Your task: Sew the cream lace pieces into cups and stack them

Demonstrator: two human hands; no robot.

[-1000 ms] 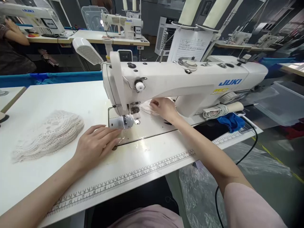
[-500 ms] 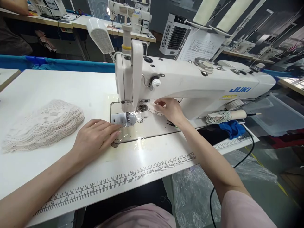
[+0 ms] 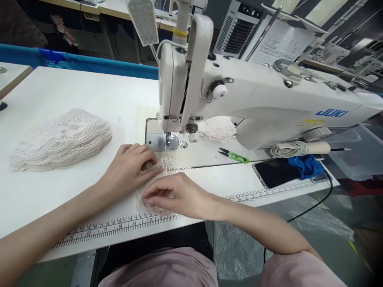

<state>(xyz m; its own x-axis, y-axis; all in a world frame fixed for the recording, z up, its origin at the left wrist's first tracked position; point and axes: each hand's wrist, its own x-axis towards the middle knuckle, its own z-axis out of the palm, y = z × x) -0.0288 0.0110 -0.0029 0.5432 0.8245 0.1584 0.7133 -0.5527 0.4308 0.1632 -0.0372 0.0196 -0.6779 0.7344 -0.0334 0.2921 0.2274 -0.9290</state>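
A thin cream lace piece (image 3: pixel 168 164) lies on the table in front of the presser foot (image 3: pixel 169 140) of the white sewing machine (image 3: pixel 248 91). At its left edge, my left hand (image 3: pixel 133 164) has bent fingers, with the thumb on the lace. My right hand (image 3: pixel 178 196) pinches the lace near the table's front edge, its fingertips slightly blurred and partly covering the piece. To the left stands a stack of similar lace pieces (image 3: pixel 67 139). More lace pieces (image 3: pixel 218 129) lie under the machine arm.
Green thread snips (image 3: pixel 235 155) rest right of the needle area. Farther right are a phone (image 3: pixel 273 173), a blue cloth (image 3: pixel 306 166) and a coil of cord (image 3: pixel 289 148). A printed ruler (image 3: pixel 119 227) runs along the front edge.
My right hand has come from under the machine arm to the front with a lace piece. My left hand has moved slightly right onto that piece. The view has shifted.
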